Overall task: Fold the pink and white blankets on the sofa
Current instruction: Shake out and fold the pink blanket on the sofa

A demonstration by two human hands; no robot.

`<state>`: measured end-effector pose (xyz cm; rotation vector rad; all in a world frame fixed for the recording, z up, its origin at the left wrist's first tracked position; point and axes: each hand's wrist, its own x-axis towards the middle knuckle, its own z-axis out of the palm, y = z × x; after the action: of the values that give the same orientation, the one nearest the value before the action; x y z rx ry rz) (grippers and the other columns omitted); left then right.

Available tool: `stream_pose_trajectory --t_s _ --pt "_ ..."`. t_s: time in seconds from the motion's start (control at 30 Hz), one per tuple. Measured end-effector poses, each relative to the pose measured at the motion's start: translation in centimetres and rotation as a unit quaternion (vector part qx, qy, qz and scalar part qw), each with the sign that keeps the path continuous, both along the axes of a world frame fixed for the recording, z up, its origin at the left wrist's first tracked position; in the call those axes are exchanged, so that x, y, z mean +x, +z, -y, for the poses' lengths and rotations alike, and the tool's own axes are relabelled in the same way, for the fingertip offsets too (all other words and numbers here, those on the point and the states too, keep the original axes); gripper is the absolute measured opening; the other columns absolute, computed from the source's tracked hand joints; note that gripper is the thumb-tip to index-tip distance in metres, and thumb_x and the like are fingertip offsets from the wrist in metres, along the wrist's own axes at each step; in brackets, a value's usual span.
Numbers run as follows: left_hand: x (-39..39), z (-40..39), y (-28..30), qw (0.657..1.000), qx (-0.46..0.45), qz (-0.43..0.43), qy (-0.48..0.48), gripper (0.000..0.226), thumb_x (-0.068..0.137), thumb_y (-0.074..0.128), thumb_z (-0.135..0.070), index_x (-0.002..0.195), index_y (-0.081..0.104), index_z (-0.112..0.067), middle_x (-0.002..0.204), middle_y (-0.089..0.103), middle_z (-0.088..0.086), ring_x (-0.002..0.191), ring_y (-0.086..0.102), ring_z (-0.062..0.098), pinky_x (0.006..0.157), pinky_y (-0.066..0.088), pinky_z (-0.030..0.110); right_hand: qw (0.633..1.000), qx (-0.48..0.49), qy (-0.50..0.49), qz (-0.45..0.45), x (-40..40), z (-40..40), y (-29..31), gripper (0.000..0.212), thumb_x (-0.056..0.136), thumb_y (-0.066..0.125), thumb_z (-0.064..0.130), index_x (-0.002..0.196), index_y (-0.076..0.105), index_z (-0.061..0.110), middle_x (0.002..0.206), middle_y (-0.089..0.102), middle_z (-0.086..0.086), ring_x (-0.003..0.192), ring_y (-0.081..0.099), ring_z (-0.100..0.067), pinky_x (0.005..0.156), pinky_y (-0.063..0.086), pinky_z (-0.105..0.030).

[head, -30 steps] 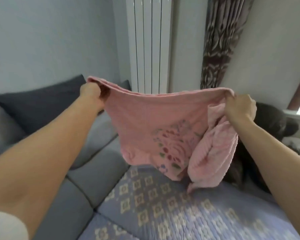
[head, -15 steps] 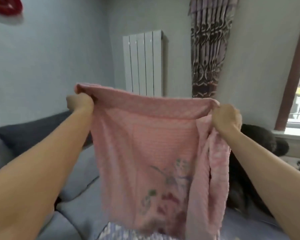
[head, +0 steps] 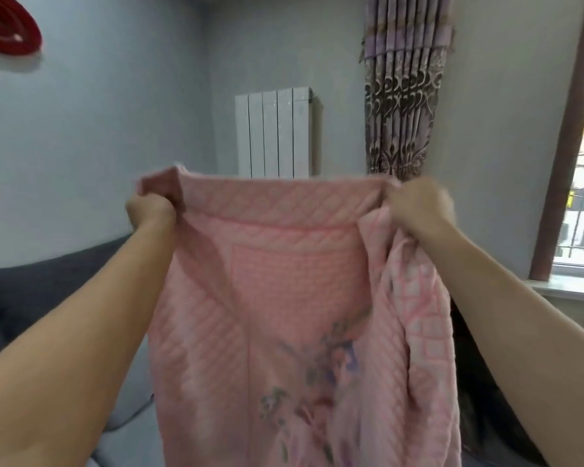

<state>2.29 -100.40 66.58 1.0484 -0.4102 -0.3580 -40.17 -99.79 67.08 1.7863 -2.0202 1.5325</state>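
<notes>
The pink quilted cloth blanket (head: 284,298) looks soft and matt, stitched in diagonal ridges. The white ribbed radiator (head: 273,134) is smooth, slightly glossy. The patterned woven curtain (head: 402,96) has a faint sheen.

A grey sofa (head: 122,419) fills the lower left of the frame, its light seat cushion showing at the bottom left; a dark grey back cushion (head: 38,291) leans along the wall at middle left; a dark, blurred shape (head: 479,392) lies at lower right, too unclear to identify.
</notes>
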Motion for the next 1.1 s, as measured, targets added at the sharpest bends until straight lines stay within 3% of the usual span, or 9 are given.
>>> stream_pose_trajectory --t_s 0.13,0.33,0.5,0.6,0.73,0.83,0.9,0.97,1.1 --pt "1.0 2.6 -5.9 0.981 0.116 -0.036 -0.150 0.041 0.091 0.044 0.005 0.126 0.063 -0.003 0.114 0.069 0.023 0.095 0.069 0.034 0.081 0.058 0.052 0.983 0.176 0.003 -0.049 -2.1 5.8 -5.7 0.056 0.091 0.052 0.055 0.106 0.068 0.004 0.108 0.070 -0.022 0.097 0.068 -0.038 0.076 0.052 -0.038" --pt "-2.2 4.8 1.1 0.978 -0.047 0.055 -0.197 0.031 0.095 0.044 -0.007 0.104 0.073 -0.013 0.101 0.074 0.013 0.102 0.070 0.033 0.085 0.058 0.040 0.997 0.047 -0.062 0.011 -4.0 7.7 -1.3 0.058 0.103 0.038 0.052 0.112 0.070 0.004 0.113 0.068 -0.024 0.104 0.064 -0.043 0.073 0.040 -0.039" --pt "-4.7 0.8 9.6 0.954 -0.190 0.049 -0.226 0.028 0.100 0.043 -0.006 0.096 0.070 -0.013 0.085 0.072 0.004 0.081 0.067 0.018 0.080 0.052 0.030 0.988 -0.134 -0.072 0.031 -4.9 3.8 7.2 0.055 0.101 0.044 0.047 0.108 0.071 0.000 0.104 0.067 -0.032 0.099 0.063 -0.047 0.075 0.043 -0.042" --pt "-4.2 -2.2 9.0 0.940 -0.231 0.020 -0.249 0.032 0.088 0.041 -0.011 0.085 0.073 -0.010 0.086 0.070 0.012 0.079 0.064 0.026 0.079 0.048 0.031 0.983 -0.180 -0.002 0.038 -4.9 1.5 8.1 0.049 0.097 0.051 0.043 0.088 0.071 -0.002 0.078 0.064 -0.025 0.085 0.066 -0.039 0.064 0.036 -0.034" --pt "-1.7 -6.3 1.3 0.938 -0.242 -0.113 -0.222 0.056 0.095 0.033 -0.041 0.074 0.071 -0.005 0.085 0.068 0.019 0.083 0.066 0.031 0.082 0.053 0.036 0.983 -0.099 0.143 0.052 -3.5 -4.0 2.3 0.047 0.095 0.064 0.041 0.057 0.058 0.014 0.036 0.047 0.008 0.040 0.042 -0.002 0.037 0.032 -0.018" --pt "0.2 -9.7 -7.5 0.955 -0.162 -0.152 -0.197 0.051 0.097 0.040 -0.040 0.070 0.073 -0.013 0.077 0.073 0.010 0.080 0.073 0.027 0.084 0.058 0.036 0.971 0.093 0.204 -0.084 -2.4 -7.6 -5.6 0.053 0.096 0.061 0.045 0.053 0.064 0.014 0.040 0.055 0.005 0.036 0.049 -0.005 0.040 0.041 -0.020" --pt "2.4 -11.4 -16.3 0.971 -0.033 -0.154 -0.181 0.038 0.086 0.048 -0.018 0.053 0.066 -0.014 0.059 0.066 0.001 0.065 0.068 0.019 0.066 0.058 0.024 0.921 0.251 0.203 -0.219 -1.5 -9.3 -12.6 0.052 0.099 0.055 0.047 0.057 0.060 0.017 0.053 0.057 -0.001 0.050 0.052 -0.013 0.050 0.042 -0.026" --pt "4.7 -13.9 -26.0 0.968 0.116 -0.147 -0.165 0.028 0.088 0.048 -0.009 0.064 0.061 -0.015 0.055 0.062 -0.003 0.060 0.062 0.014 0.049 0.052 0.018 0.845 0.377 0.193 -0.326 -1.2 -11.3 -21.0 0.046 0.100 0.050 0.050 0.063 0.055 0.024 0.063 0.056 0.004 0.061 0.055 -0.013 0.059 0.046 -0.026" --pt "3.5 -20.9 -40.5 0.906 0.362 -0.126 -0.179 0.033 0.100 0.037 0.009 0.076 0.049 -0.010 0.050 0.055 0.010 0.029 0.048 0.003 0.030 0.035 0.011 0.737 0.503 0.219 -0.395 -2.0 -14.7 -37.3 0.057 0.092 0.032 0.075 0.066 0.047 0.027 0.076 0.055 0.007 0.085 0.062 -0.020 0.073 0.046 -0.031"
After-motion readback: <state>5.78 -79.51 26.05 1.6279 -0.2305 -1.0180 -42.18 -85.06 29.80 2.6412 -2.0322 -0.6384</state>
